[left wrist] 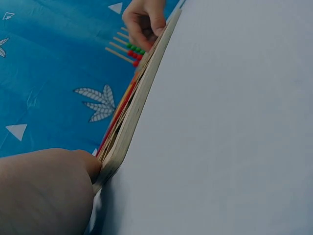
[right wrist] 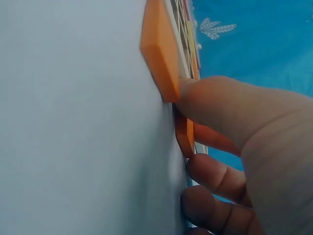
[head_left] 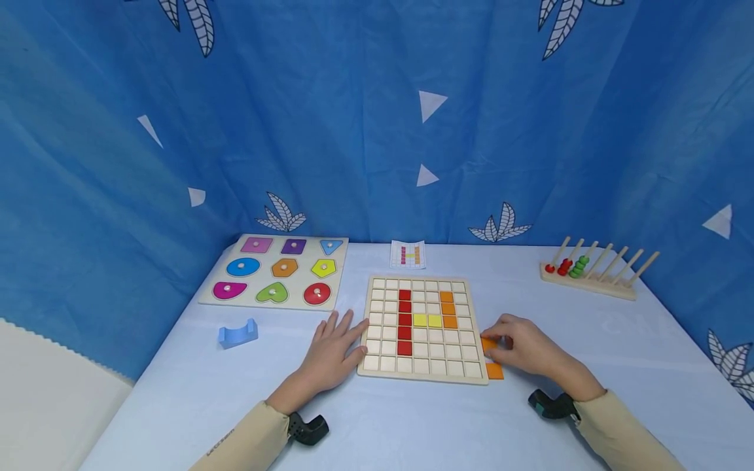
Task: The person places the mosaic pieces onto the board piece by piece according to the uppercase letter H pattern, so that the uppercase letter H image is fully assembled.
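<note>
A wooden grid board (head_left: 423,377) lies on the table with red tiles (head_left: 404,319) in one column, two yellow tiles (head_left: 427,320) beside it, and orange tiles (head_left: 448,309) in another column. My left hand (head_left: 330,353) rests at the board's left edge, fingers spread and fingertips on the rim. Just off the right edge, my right hand (head_left: 527,347) pinches an orange tile (right wrist: 184,134) between thumb and fingers. A second loose orange tile (right wrist: 160,54) lies nearer the front, by the board's corner. The pinched tile is partly hidden behind the thumb in the right wrist view.
Behind the board lies a small pattern card (head_left: 408,255). A knobbed shape puzzle (head_left: 235,301) sits at the back left, with a blue curved block (head_left: 238,335) in front. At the back right stands a bead peg rack (head_left: 589,281). A blue curtain (head_left: 365,131) hangs behind.
</note>
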`<state>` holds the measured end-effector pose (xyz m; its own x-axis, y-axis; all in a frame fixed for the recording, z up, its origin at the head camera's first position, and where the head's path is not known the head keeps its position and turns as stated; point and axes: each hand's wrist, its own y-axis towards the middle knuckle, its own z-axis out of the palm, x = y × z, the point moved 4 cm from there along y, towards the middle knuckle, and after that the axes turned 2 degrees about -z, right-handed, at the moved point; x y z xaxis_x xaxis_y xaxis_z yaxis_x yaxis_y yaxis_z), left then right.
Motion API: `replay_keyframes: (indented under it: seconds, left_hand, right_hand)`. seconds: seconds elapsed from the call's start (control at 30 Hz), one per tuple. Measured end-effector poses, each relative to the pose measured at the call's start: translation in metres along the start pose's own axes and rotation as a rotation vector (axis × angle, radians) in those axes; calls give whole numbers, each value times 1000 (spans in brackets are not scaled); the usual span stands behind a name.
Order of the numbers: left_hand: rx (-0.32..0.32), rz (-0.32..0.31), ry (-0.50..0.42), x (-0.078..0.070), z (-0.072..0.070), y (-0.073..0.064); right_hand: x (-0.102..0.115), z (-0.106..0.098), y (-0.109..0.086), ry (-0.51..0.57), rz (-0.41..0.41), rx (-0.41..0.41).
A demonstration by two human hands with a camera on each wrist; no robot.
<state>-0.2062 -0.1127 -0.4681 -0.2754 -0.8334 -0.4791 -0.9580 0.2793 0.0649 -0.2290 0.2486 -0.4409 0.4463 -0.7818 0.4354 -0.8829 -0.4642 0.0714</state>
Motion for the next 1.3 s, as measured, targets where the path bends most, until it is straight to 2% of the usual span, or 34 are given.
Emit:
replay_keyframes:
  seconds: [0.5, 1.3]
  left_hand:
    - [-10, 3, 4, 1, 1, 1]
    - [-8, 0, 1, 0, 1, 1]
  right_hand:
    - [-2, -4, -1, 34, -19, 6]
    - [-2, -3, -1, 14, -9, 4]
